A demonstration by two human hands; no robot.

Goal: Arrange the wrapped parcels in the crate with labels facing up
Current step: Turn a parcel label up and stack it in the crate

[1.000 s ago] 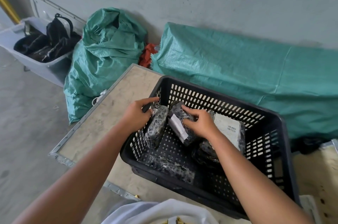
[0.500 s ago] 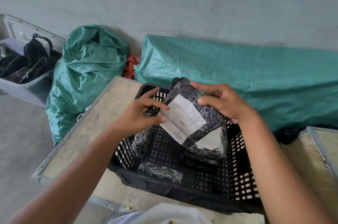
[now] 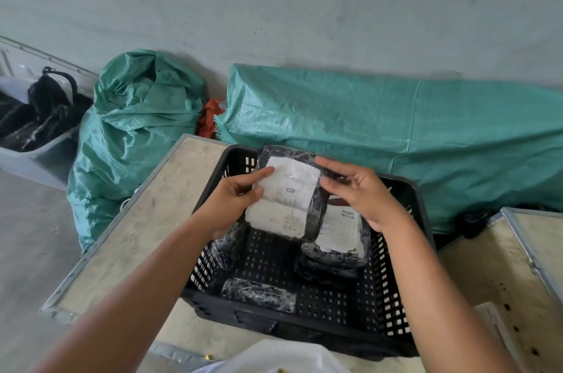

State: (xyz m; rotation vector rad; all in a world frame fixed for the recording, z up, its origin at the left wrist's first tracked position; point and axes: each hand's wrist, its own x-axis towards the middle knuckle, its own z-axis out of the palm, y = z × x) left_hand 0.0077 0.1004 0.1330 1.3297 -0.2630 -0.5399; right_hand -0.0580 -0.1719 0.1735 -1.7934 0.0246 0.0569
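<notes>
Since half a second ago, the held parcel (image 3: 289,189) has turned from a tilted diamond to nearly square with its white label facing the camera, and the right hand (image 3: 359,192) has slid from its top corner to its right edge.

Nearest, both bare forearms reach forward from the bottom corners, over a fold of white cloth (image 3: 274,357) at the lower edge. On the black crate (image 3: 393,311) floor by the near wall lies a small dark wrapped parcel (image 3: 259,295), no label showing. Another dark parcel (image 3: 228,244) leans against the left wall under the left wrist. At the right side of the crate a labelled parcel (image 3: 338,235) rests label-up on a dark one beneath it; a barcode shows at its upper right, the print too small to read.

Above the crate, the left hand (image 3: 234,199) grips the held parcel's left edge, thumb pressed on the label and fingers behind. The right hand is only loosely curled, palm toward the camera, fingertips touching the parcel's upper right edge; I cannot tell if it truly grips. That label carries a QR-like code at its lower right and faint lines of text, unreadable.

The crate sits on a metal-edged plywood panel (image 3: 146,214). Beyond stand a stuffed green woven sack (image 3: 134,128), a scrap of red fabric (image 3: 210,119), a long green tarp-covered bundle (image 3: 396,134), and at far left a grey bin (image 3: 39,156) with black bags, all against a grey wall (image 3: 274,6).
</notes>
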